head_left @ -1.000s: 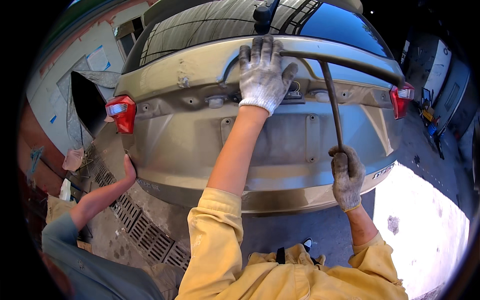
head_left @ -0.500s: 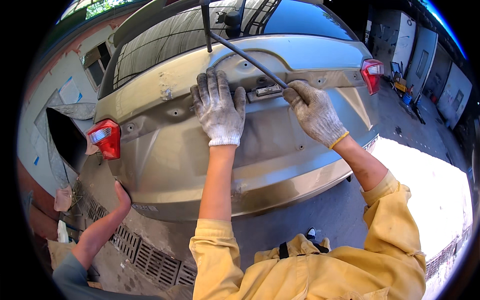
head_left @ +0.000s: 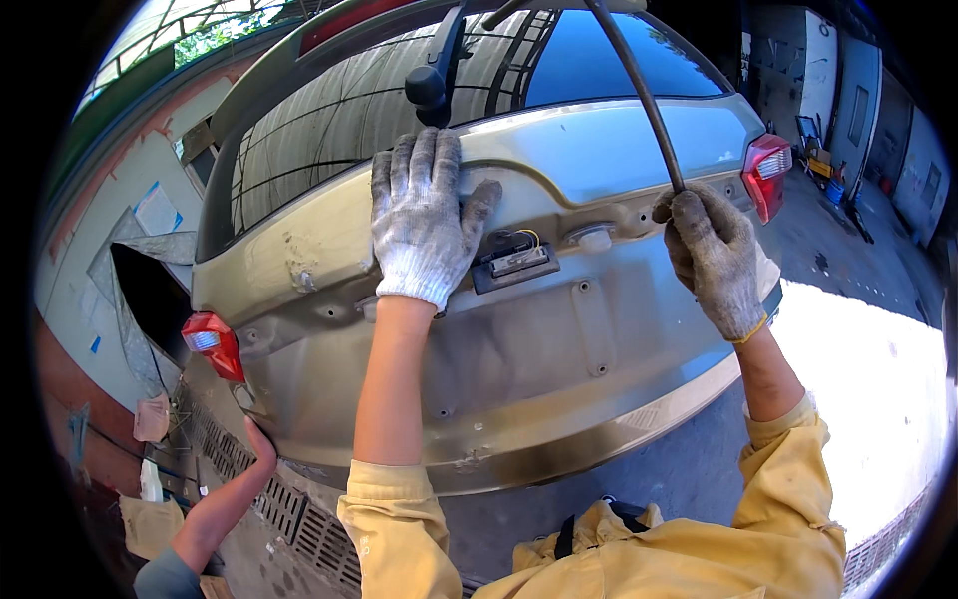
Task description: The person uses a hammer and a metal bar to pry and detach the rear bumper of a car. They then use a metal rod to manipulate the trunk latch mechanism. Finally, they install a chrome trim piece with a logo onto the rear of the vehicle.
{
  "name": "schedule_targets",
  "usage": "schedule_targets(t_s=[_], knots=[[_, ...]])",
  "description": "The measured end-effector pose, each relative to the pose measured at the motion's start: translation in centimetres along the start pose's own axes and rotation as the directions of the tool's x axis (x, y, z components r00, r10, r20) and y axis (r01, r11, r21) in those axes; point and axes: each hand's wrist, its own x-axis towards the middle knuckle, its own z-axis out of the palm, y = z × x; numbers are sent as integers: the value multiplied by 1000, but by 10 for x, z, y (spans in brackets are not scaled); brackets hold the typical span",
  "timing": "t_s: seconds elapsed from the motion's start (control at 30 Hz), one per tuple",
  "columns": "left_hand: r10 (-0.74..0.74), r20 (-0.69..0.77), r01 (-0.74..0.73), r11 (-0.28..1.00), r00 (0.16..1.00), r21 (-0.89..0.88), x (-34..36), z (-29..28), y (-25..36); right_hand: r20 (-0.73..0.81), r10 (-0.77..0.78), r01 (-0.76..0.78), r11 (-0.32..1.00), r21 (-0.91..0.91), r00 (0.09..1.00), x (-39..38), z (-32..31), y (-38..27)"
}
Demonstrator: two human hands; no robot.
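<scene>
My left hand (head_left: 424,215), in a stained white knit glove, lies spread on the gold-grey tailgate (head_left: 519,379), just below the rear window (head_left: 629,60). My right hand (head_left: 711,255), gloved too, grips the lower end of a dark metal rod (head_left: 647,105), which rises leftward across the window toward the frame's top. Between my hands a small black fitting (head_left: 514,265) with a thin yellow wire sits in the bare recess. A wiper base (head_left: 427,90) is above my left hand, red tail lights (head_left: 766,175) at either side.
A co-worker's bare hand (head_left: 257,454) touches the tailgate's lower left edge. A drain grate (head_left: 294,519) runs along the concrete floor at left. A patched wall (head_left: 85,299) stands left; tools (head_left: 823,170) and white panels (head_left: 853,110) are at right. Sunlight falls on the floor at right.
My right hand went up and inward half a second ago and is now farther right, with the rod swung steeply upward. My left hand stays spread on the tailgate. The view has shifted.
</scene>
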Motion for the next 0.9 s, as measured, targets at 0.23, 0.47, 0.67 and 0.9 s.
schedule_targets(t_s=[0.23,0.47,0.67,0.9], knots=[[163,157,-100,932,974,-348,-1,-21,52,222,17,-42,993,109,975,102,-43,8],[-201,-24,202,979,979,22,-23,-33,-5,367,124,-232,935,268,922,137,-73,33],[-391,17,378,900,920,218,-25,-22,-48,376,61,-209,906,367,925,139,-76,48],[-71,156,64,997,985,49,24,-12,-18,314,61,-164,935,314,948,130,-78,51]])
